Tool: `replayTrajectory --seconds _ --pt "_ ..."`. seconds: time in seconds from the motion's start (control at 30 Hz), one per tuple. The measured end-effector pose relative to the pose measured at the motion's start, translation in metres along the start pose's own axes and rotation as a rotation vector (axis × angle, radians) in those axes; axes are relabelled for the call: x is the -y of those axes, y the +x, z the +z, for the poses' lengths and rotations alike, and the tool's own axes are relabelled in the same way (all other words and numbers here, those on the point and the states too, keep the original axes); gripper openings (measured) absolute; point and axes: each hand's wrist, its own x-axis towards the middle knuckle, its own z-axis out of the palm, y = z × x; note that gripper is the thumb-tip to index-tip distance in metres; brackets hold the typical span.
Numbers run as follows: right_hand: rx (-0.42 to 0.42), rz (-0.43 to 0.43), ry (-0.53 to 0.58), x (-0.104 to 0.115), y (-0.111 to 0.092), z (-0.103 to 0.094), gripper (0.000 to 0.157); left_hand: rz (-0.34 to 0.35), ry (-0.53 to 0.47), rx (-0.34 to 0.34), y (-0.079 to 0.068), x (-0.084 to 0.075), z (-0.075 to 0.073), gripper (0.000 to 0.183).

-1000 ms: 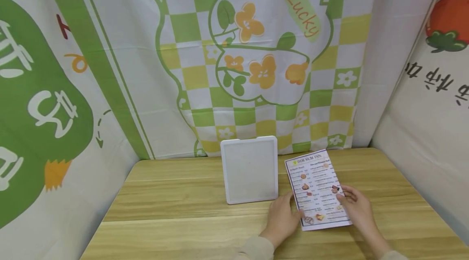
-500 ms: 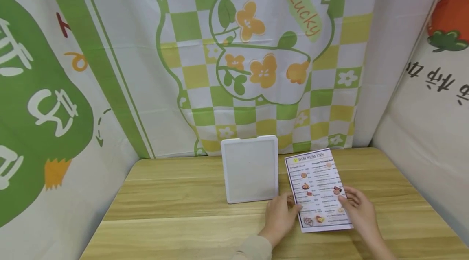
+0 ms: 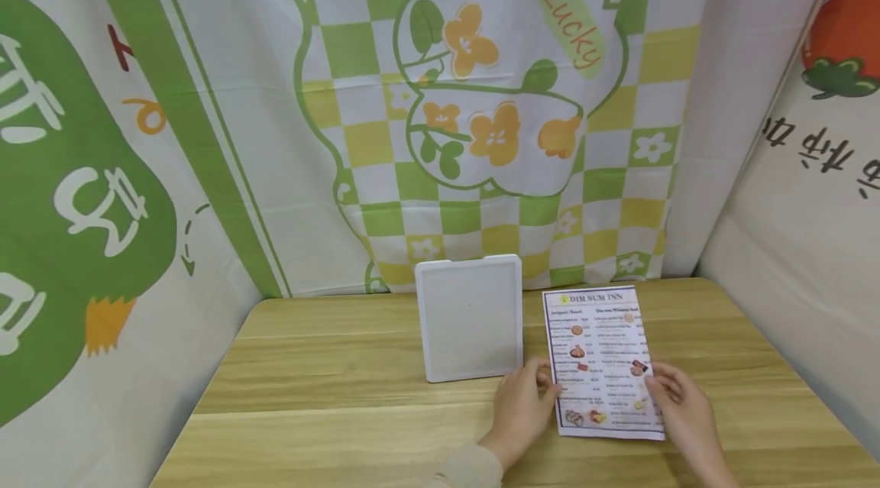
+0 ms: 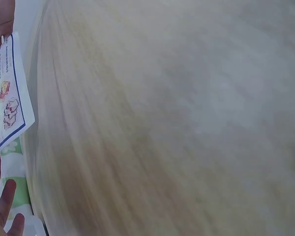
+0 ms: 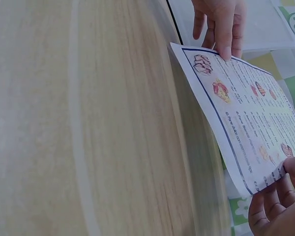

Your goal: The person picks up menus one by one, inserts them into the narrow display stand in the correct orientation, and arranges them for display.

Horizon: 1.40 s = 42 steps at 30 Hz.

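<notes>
A printed paper menu headed "DIM SUM INN" (image 3: pixel 605 366) is held up off the table, its printed face toward the head camera. My left hand (image 3: pixel 520 405) pinches its left edge, thumb on the front and fingers behind. On the right edge my right hand (image 3: pixel 684 405) pinches it the same way. In the right wrist view both hands show on the menu (image 5: pixel 246 118), the left hand (image 5: pixel 221 22) at one edge and the right hand (image 5: pixel 282 206) at the other. A white-framed display stand (image 3: pixel 470 320) stands upright to the left of the menu, beside my left hand.
The wood-grain table (image 3: pixel 309 396) extends to both sides and toward me. Behind it hangs a green and yellow checked curtain (image 3: pixel 495 228). Printed fabric walls (image 3: pixel 227 244) close in on the left and right.
The menu has turned from a leftward slant to nearly straight and shifted slightly right. My right hand has moved a little right and down with it; the stand has stayed put.
</notes>
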Motion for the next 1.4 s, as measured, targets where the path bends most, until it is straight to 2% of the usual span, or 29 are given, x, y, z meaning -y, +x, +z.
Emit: replayTrajectory --seconds 0.2,0.47,0.73,0.9,1.4 --pt "0.011 -0.025 -0.048 -0.001 -0.004 -0.004 0.030 0.040 0.009 0.004 -0.005 -0.002 -0.007 0.031" --pt "0.010 -0.095 -0.052 -0.004 -0.011 -0.006 0.024 0.081 0.016 0.020 -0.013 -0.002 -0.019 0.028" --pt "0.051 -0.087 -0.063 0.001 -0.018 -0.005 0.022 0.099 0.056 0.025 -0.021 0.004 -0.030 0.028" --pt "0.072 -0.055 -0.051 0.007 -0.020 -0.003 0.023 0.119 0.044 0.017 -0.026 0.006 -0.039 0.028" --pt "0.162 -0.026 -0.020 0.031 -0.024 0.013 0.025 0.087 0.084 0.015 -0.034 0.019 -0.069 0.031"
